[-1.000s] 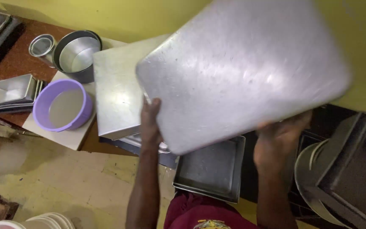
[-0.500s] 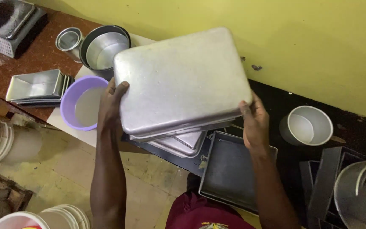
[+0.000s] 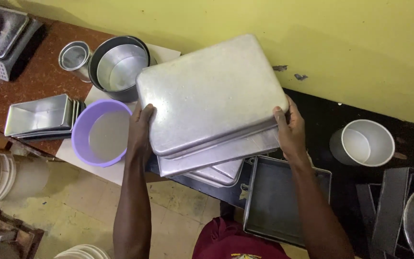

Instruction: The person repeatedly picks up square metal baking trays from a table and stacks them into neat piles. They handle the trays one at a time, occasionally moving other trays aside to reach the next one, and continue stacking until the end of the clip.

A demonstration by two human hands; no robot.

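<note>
The left hand (image 3: 141,130) grips the left edge of a large rectangular metal tray (image 3: 209,93), turned bottom up, fingers curled over its rim. The right hand (image 3: 291,128) clasps the opposite edge, thumb on top. The tray lies tilted on a stack of like trays (image 3: 216,160), which sits near the front edge of the surface (image 3: 34,81), against the yellow wall (image 3: 312,38).

Just left of the left hand stands a purple round bowl (image 3: 100,133) on a white board (image 3: 75,152). Behind it stands a dark round pan (image 3: 119,64) with a small metal tin (image 3: 74,55) beside it. Nested loaf tins (image 3: 41,115) lie near the surface's left part, and a scale (image 3: 3,38) sits in the far left corner. Below the right hand lies a dark square tray (image 3: 283,199); a white round tin (image 3: 364,142) stands well to the right.
</note>
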